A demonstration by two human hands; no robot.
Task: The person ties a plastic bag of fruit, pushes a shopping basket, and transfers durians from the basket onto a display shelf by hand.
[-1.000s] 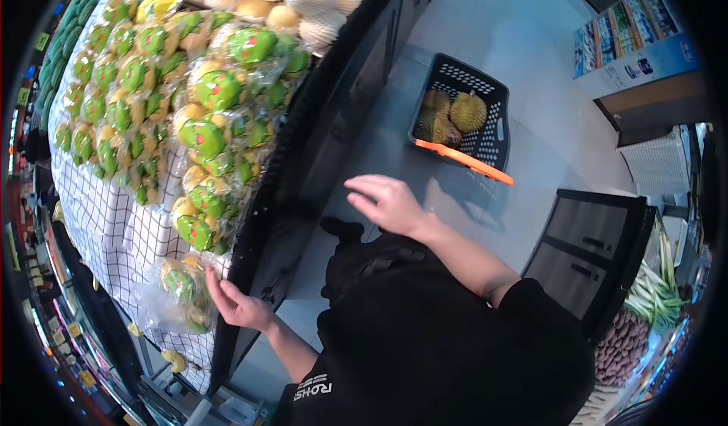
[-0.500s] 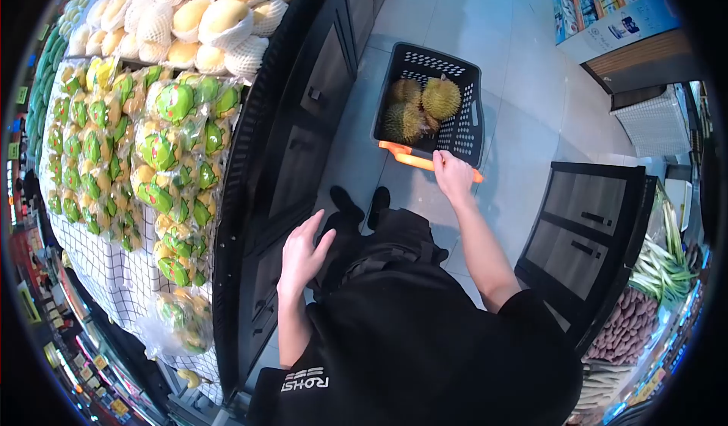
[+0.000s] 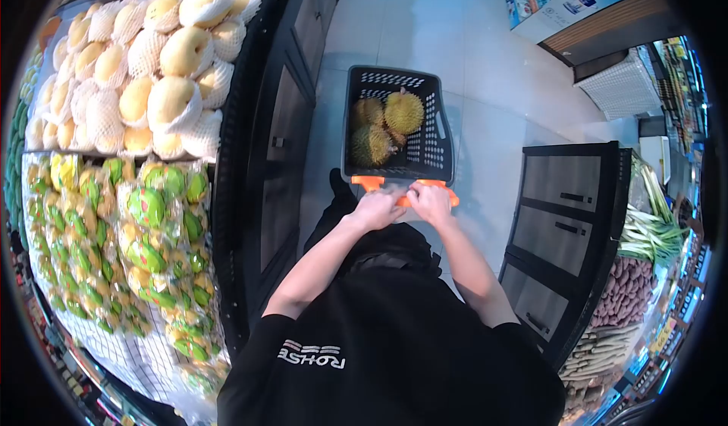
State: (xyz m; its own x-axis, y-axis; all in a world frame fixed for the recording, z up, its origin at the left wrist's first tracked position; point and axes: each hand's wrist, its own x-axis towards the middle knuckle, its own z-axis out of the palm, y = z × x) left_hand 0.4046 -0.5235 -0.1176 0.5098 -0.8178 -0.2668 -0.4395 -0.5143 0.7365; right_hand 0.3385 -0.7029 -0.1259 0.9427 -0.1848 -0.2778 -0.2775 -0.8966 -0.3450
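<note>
In front of me on the floor is a black shopping basket (image 3: 447, 134) with perforated walls and an orange handle (image 3: 369, 183). My left hand (image 3: 381, 208) is closed around the left part of the handle. Beside it, my right hand (image 3: 430, 202) grips the same bar further right. Several spiky durians (image 3: 404, 113) lie in the basket, mostly on its left side. The lower part of the basket's near wall is partly behind the handle and hands.
Left of me runs a display stand with pale fruit in foam nets (image 3: 182, 51) and bagged fruit with green labels (image 3: 148, 206). Dark cabinets (image 3: 561, 206) stand on the right, beside leeks (image 3: 654, 217) and purple-brown root vegetables (image 3: 623, 293). Tiled floor (image 3: 425, 24) stretches ahead.
My left hand has moved from free in the air onto the handle, next to my right hand. The basket appears lower and further left in view, and the shelves have shifted as I moved.
</note>
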